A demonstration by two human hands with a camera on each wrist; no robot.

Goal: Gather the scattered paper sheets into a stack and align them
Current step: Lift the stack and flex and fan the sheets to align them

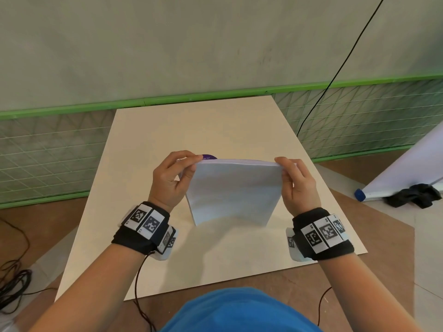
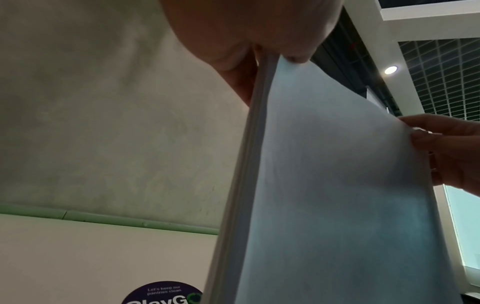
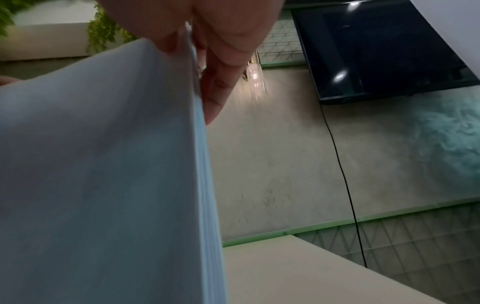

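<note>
A stack of white paper sheets [image 1: 233,190] stands upright on its lower edge over the cream table [image 1: 215,125], bowed slightly toward me. My left hand [image 1: 179,168] pinches the stack's upper left corner, thumb in front and fingers behind. My right hand [image 1: 291,173] pinches the upper right corner the same way. In the left wrist view the stack [image 2: 324,185] shows its layered side edge under my left hand [image 2: 262,49], with the right hand [image 2: 446,148] across. In the right wrist view the stack [image 3: 103,174] fills the left, gripped by my right hand [image 3: 197,41].
A round purple sticker [image 1: 208,156] lies on the table just behind the stack. A black cable [image 1: 335,75] hangs down the wall at right. Cables [image 1: 12,283] lie on the floor at left. A white roll and black cloth [image 1: 417,195] lie on the floor at right.
</note>
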